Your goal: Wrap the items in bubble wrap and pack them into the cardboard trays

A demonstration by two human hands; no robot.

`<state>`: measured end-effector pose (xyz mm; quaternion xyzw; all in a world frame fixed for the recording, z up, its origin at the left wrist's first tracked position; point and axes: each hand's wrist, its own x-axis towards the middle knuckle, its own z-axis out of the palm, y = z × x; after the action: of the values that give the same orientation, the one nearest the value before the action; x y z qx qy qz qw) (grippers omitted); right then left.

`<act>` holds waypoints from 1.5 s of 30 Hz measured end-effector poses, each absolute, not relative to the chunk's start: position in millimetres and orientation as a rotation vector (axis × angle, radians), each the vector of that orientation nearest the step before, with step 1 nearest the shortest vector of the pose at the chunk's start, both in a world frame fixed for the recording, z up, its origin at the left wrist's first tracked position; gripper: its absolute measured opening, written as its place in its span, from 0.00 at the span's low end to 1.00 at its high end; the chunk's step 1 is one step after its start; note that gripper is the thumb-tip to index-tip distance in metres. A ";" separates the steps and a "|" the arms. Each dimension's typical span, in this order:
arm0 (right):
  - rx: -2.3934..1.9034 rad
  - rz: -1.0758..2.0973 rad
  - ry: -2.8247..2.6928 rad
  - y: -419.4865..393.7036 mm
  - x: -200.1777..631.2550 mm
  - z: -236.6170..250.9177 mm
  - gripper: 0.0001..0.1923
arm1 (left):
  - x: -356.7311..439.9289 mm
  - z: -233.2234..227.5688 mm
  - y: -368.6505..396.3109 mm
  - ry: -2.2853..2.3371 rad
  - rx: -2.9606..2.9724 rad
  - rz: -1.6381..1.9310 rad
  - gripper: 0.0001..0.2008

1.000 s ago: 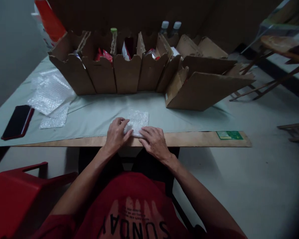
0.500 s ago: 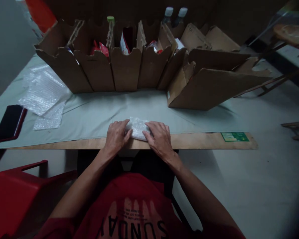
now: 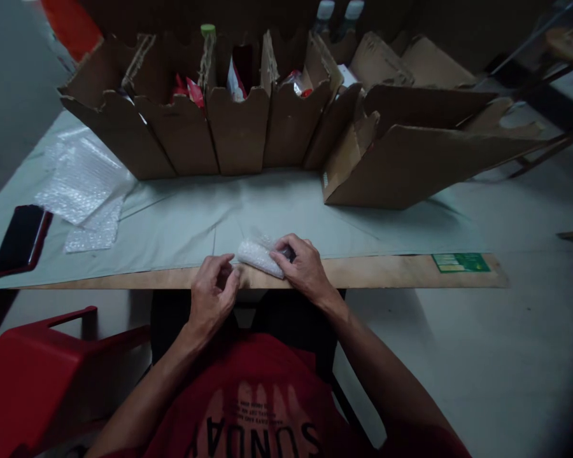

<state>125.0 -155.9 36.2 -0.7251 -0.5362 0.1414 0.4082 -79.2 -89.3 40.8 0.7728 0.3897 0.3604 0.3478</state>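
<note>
A small bundle of bubble wrap (image 3: 259, 257) lies slanted at the table's front edge, partly over the bare wood strip. My right hand (image 3: 303, 264) grips its right end between thumb and fingers; something dark shows at that end, too small to name. Just left of the bundle, my left hand (image 3: 214, 286) is apart from it, fingers curled with a gap between thumb and fingertips. It seems to hold nothing. More bubble wrap sheets (image 3: 88, 187) lie loosely piled on the left of the green tablecloth (image 3: 181, 219).
Cardboard bins (image 3: 239, 137) with packets inside stand along the back. A larger cardboard bin (image 3: 401, 168) leans at the right. A phone (image 3: 21, 240) lies far left; a green card (image 3: 461, 263) is on the right edge. A red plastic stool (image 3: 33, 375) stands lower left.
My left hand has let go of the bubble wrap bundle and drawn down and left. The bundle, in my right hand, has turned to a slant.
</note>
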 end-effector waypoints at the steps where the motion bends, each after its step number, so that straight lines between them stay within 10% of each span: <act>1: -1.778 0.406 -1.282 -158.0 122.3 38.5 0.04 | -81.0 43.2 -95.9 1.027 1.919 0.906 0.10; 12: -1.444 0.732 -0.841 -179.8 87.9 58.1 0.16 | -73.7 55.6 -117.1 0.643 0.877 0.510 0.21; 23: -1.500 0.388 -1.348 -200.5 76.9 57.4 0.14 | -63.5 60.7 -109.0 0.680 0.590 0.568 0.26; 28: -1.508 0.464 -1.287 -205.0 80.2 50.5 0.27 | -51.9 57.3 -105.2 0.770 0.607 0.621 0.23; 38: -1.429 0.788 -0.810 -205.6 127.9 68.4 0.21 | -23.9 69.3 -89.3 0.784 1.187 0.382 0.18; 45: -1.466 0.439 -0.712 -230.0 223.3 134.3 0.17 | 44.4 124.9 -63.4 0.526 1.578 0.588 0.15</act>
<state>223.3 -230.0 134.3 -0.6491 -0.3151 0.1942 0.6646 44.4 -63.4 124.9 0.6906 0.2304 0.2571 0.6355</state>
